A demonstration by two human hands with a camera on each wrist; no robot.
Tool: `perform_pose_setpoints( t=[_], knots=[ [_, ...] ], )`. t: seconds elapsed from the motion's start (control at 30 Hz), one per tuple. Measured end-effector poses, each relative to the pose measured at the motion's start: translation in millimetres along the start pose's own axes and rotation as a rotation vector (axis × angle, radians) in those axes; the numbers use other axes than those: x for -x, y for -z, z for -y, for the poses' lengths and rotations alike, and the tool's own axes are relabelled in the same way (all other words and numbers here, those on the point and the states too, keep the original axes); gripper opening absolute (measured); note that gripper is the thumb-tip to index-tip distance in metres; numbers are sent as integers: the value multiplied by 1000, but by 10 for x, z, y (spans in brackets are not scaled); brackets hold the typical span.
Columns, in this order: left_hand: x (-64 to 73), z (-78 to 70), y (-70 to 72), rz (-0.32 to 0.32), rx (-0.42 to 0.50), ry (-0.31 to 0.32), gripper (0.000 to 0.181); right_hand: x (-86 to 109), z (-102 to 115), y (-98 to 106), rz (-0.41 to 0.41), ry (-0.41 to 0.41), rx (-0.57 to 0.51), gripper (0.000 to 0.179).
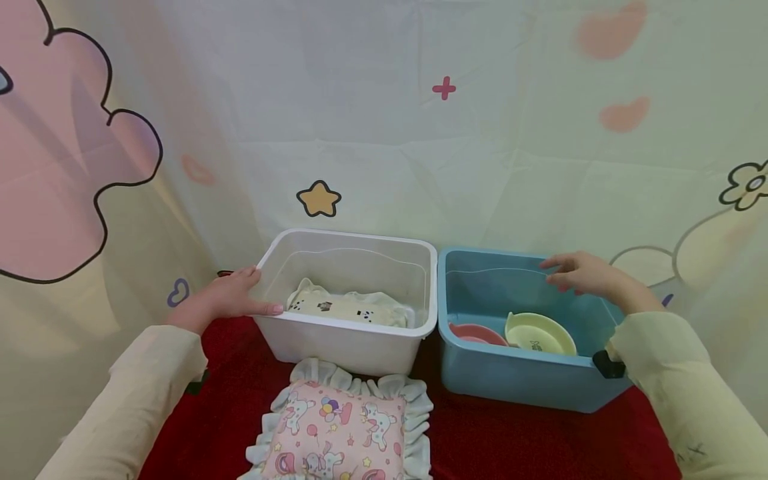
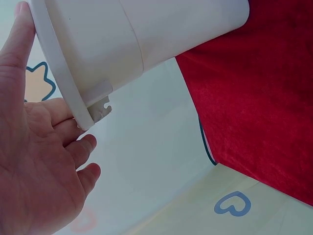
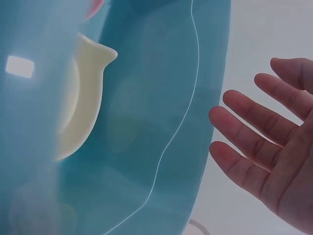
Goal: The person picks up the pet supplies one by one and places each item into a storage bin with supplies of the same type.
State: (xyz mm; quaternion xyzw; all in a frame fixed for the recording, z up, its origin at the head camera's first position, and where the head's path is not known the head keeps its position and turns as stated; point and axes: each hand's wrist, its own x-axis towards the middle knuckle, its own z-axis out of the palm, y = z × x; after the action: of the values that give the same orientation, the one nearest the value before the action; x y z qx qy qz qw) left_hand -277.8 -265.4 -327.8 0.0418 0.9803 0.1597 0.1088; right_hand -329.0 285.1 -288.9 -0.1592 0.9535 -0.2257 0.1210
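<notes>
My left hand (image 1: 231,297) rests on the near left corner of a white plastic bin (image 1: 342,340), its thumb extended along the front rim. In the left wrist view the fingers (image 2: 87,147) lie loosely about the rim's edge. Inside that bin lies a cream cushion (image 1: 342,308) with a ruffled edge and small dark prints. My right hand (image 1: 579,273) hovers over the far right part of a blue bin (image 1: 510,373), fingers apart and holding nothing. A pale yellow bowl (image 1: 537,333) with pointed ears and a pink bowl (image 1: 480,332), partly hidden by the rim, sit in the blue bin.
A pink cushion (image 1: 339,430) with white ruffles and unicorn prints lies before the white bin. Everything stands on a red cloth (image 1: 510,440). Behind the bins hangs a pale curtain (image 1: 384,180) with cartoon prints. The two bins stand side by side, close together.
</notes>
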Motion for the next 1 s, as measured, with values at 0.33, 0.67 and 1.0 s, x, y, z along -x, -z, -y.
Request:
perform_pose_setpoints(
  t=[0.33,0.67,1.0],
  knots=[
    [-8,-14,3,0,-48,-11,110,76,31,-22,8,16,15,47],
    [8,-33,31,-24,-153,-65,105,171,36,-54,25,55,22,48],
    [21,-46,37,-31,-179,-61,105,273,62,-159,6,122,22,43]
  ],
)
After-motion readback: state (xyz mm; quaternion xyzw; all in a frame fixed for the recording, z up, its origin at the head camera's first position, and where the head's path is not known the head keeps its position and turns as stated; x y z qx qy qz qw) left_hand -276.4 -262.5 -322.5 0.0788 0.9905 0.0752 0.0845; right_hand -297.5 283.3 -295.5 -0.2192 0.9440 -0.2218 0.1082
